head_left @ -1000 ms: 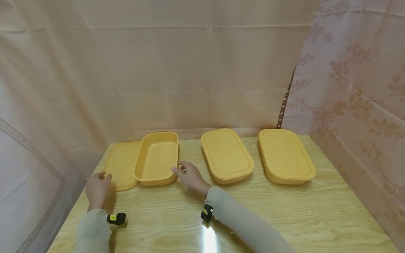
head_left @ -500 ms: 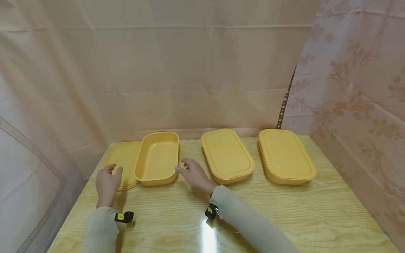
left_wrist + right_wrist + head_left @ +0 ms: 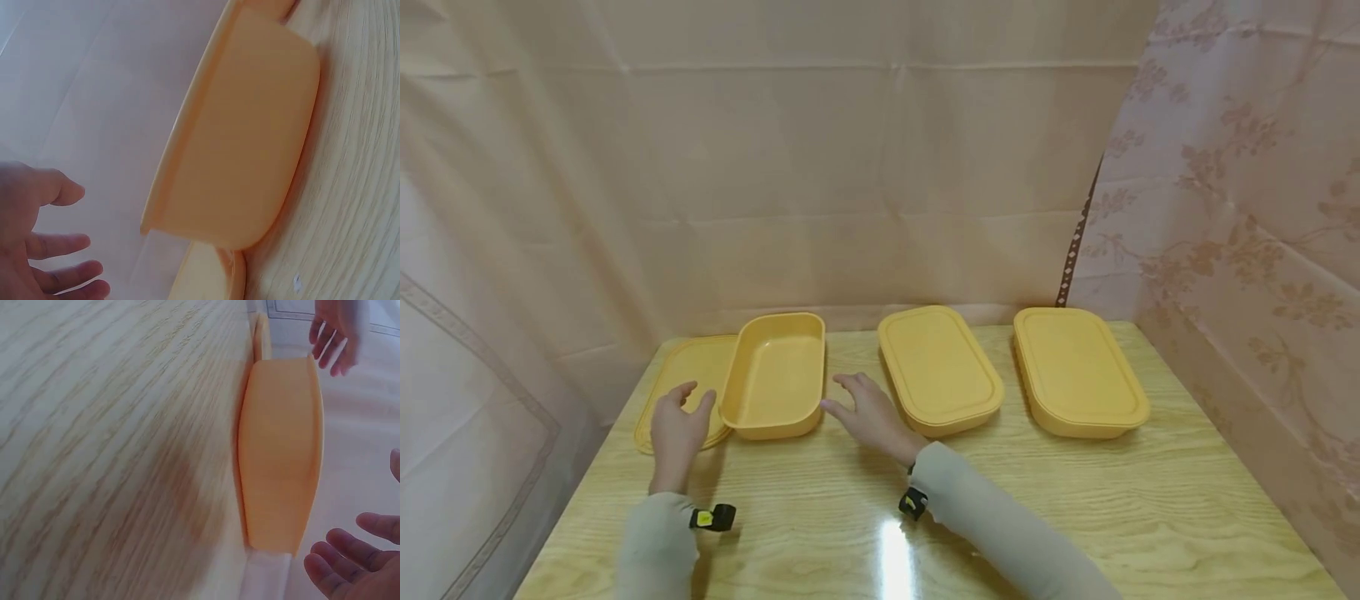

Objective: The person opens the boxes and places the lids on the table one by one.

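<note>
Lidless yellow box (image 3: 775,382) sits on the counter (image 3: 805,517), between the left hand (image 3: 679,432) and the right hand (image 3: 874,417) and slightly beyond them; both have fingers spread, gripping nothing, the left above the loose lid (image 3: 695,365), the right near the box's side; I cannot tell whether the box rests on that lid's edge; if so, tugging the lid could tip or drag the box, and a careless nudge could skew it.
</note>
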`<state>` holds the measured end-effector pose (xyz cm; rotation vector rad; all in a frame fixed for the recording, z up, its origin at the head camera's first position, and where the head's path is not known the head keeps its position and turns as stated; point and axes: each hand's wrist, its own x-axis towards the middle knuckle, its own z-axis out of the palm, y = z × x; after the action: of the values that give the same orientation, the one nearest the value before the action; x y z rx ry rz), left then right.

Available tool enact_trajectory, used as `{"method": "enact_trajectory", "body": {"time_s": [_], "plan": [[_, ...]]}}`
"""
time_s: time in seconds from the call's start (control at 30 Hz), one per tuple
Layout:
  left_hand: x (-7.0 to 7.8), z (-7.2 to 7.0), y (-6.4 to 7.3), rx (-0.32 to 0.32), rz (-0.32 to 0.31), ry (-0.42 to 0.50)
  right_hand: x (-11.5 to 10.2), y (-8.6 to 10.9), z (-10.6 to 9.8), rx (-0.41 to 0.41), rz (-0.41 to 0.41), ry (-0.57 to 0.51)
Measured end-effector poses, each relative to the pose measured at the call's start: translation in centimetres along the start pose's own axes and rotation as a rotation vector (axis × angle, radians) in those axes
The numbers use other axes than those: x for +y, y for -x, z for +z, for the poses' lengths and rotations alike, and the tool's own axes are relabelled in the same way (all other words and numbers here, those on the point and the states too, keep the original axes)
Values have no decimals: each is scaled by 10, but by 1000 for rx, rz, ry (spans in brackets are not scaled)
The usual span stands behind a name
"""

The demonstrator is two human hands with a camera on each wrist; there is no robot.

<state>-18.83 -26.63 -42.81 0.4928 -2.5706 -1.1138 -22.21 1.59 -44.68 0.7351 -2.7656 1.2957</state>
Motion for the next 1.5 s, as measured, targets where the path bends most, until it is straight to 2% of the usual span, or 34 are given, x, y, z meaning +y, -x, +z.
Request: {"method": "enact_trajectory", "body": {"time_s": [0.23, 0.57, 0.83, 1.27, 1.5], "plan": [[9, 7, 4, 17, 57, 29, -5, 4, -6, 32, -30, 60], [20, 5, 5, 7, 94, 53, -10, 8, -18, 102, -77, 152], [30, 12, 10, 12, 139, 89, -13, 10, -29, 116, -69, 145], [46, 31, 18, -46, 182, 136, -11, 12, -42, 126, -69, 138], [53, 38, 23, -44, 196, 166, -8, 16, -45, 133, -61, 125]]}}
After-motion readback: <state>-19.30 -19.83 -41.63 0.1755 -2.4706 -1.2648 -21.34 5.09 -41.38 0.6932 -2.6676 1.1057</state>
